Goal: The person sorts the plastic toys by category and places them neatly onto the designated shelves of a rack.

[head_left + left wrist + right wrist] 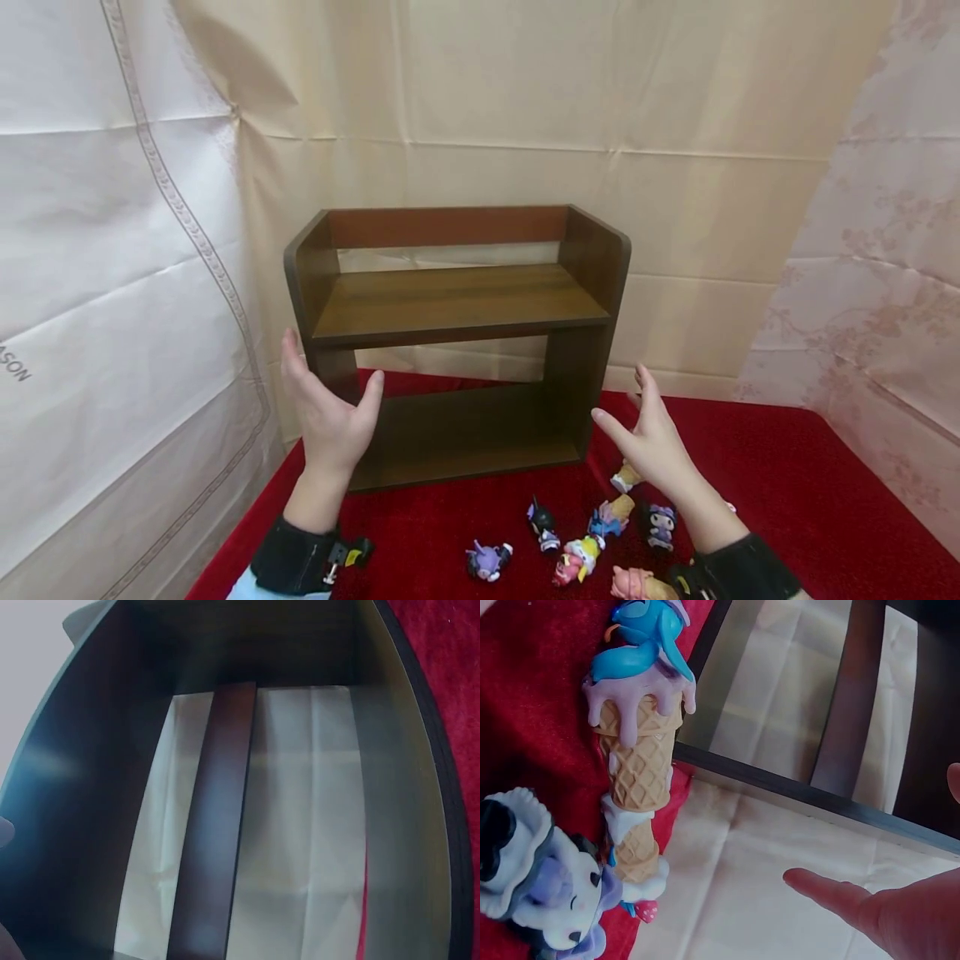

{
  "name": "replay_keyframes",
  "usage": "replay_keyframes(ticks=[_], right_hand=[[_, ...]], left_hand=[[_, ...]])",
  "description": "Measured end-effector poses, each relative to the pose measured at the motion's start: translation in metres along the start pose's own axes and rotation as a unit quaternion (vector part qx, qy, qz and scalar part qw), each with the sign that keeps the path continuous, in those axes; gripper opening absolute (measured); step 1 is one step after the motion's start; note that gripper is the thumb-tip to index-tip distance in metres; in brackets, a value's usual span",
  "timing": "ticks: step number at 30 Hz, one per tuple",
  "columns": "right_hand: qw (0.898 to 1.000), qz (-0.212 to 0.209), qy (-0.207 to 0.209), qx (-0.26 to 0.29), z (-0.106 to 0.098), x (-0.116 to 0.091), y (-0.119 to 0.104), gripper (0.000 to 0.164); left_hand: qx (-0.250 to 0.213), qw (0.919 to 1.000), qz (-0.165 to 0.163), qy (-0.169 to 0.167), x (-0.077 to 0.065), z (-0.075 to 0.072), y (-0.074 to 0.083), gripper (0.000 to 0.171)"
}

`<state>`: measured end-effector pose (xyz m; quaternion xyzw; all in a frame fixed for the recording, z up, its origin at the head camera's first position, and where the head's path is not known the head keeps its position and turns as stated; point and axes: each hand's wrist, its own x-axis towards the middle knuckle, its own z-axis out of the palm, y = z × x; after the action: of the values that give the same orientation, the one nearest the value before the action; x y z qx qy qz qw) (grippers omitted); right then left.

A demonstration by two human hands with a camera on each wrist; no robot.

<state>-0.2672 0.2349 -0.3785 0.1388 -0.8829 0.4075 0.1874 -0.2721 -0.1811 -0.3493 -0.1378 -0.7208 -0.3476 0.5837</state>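
Note:
A dark brown two-tier wooden shelf [459, 332] stands upright on the red cloth, both tiers bare. My left hand [330, 417], thumb spread from straight fingers, is by its left side panel. Beyond the right panel my right hand [651, 437] has its fingers extended, holding nothing. Whether either hand touches the shelf I cannot tell. Below the right hand lie small toy figurines: a blue one on an ice-cream cone [641, 660], another cone [626, 477], and a black-hooded doll [661, 527]. The left wrist view looks into the shelf's lower compartment [409, 825].
More figurines lie before the shelf: a purple one [488, 560], a black-headed one [543, 525], a yellow-and-pink one [579, 557] and a pink one [633, 583]. Red cloth [772, 483] covers the table. Beige fabric [480, 92] hangs behind, white fabric [112, 333] at left.

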Motion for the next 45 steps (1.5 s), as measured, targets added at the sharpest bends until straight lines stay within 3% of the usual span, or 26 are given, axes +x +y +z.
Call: replay_keyframes(ticks=[6, 11, 17, 24, 30, 38, 45], right_hand=[[1.000, 0.022, -0.014, 0.015, 0.009, 0.011, 0.008, 0.096], [0.998, 0.044, -0.021, 0.029, 0.016, 0.019, 0.015, 0.095], [0.997, 0.059, -0.024, 0.040, 0.023, 0.030, 0.019, 0.090], [0.997, 0.055, -0.010, 0.045, 0.031, 0.040, 0.018, 0.076], [0.998, 0.043, 0.023, 0.033, 0.042, 0.046, 0.019, 0.059], [0.998, 0.007, 0.055, -0.024, 0.054, 0.055, 0.021, 0.043], [0.996, 0.006, 0.059, -0.067, 0.051, 0.066, 0.028, 0.031]], left_hand=[[-0.014, 0.9959, -0.087, -0.021, -0.006, 0.002, -0.015, 0.105], [-0.035, 0.9889, -0.144, -0.011, -0.012, 0.003, -0.022, 0.099], [-0.042, 0.9897, -0.135, 0.018, -0.015, 0.004, -0.030, 0.079], [-0.038, 0.9914, -0.124, 0.019, -0.017, 0.005, -0.039, 0.055], [-0.039, 0.9878, -0.148, 0.027, -0.018, 0.008, -0.042, 0.037], [-0.018, 0.9776, -0.209, 0.013, -0.028, 0.009, -0.050, 0.023], [0.007, 0.9809, -0.193, 0.026, -0.032, 0.013, -0.054, 0.016]])
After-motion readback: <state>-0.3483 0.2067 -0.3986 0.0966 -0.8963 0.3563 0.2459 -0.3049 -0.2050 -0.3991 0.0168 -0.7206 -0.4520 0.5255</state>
